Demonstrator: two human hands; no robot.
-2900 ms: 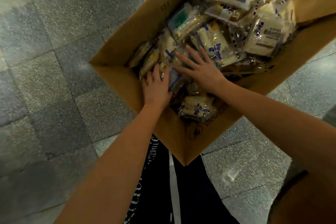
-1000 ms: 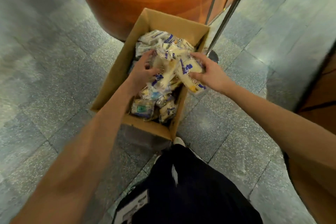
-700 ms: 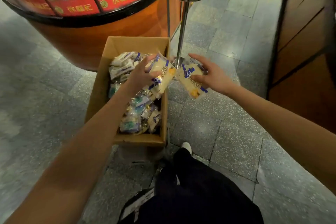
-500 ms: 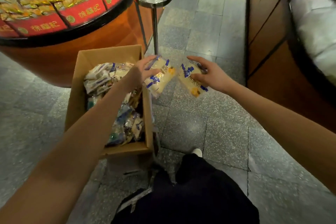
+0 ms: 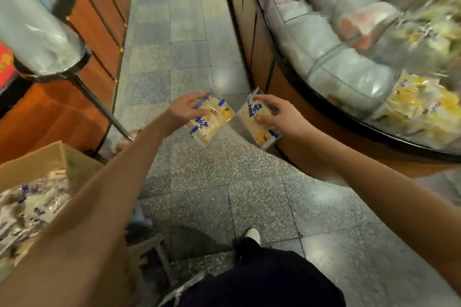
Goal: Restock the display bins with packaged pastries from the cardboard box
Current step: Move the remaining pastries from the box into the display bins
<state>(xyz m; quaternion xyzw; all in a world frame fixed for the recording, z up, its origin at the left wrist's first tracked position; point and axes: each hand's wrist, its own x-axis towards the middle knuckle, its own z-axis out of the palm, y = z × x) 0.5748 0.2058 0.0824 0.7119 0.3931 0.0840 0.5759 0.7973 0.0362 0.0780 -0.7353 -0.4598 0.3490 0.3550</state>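
Step judged: ferrying stock from brown cardboard box (image 5: 37, 164), low left, toward curved clear-fronted display bins (image 5: 349, 75), right | clutching clear-wrapped pale-yellow pastry packet (image 5: 208, 121) in left hand (image 5: 185, 107), second matching packet (image 5: 258, 123) in right hand (image 5: 280, 117) | gripping each at its upper end, side by side, probably for separate dropping.

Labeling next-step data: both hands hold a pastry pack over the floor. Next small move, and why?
Probably lift both packs up and right to the display bins: the left hand grips the left pastry pack, the right hand the right pastry pack, both over the floor, short of the bins.
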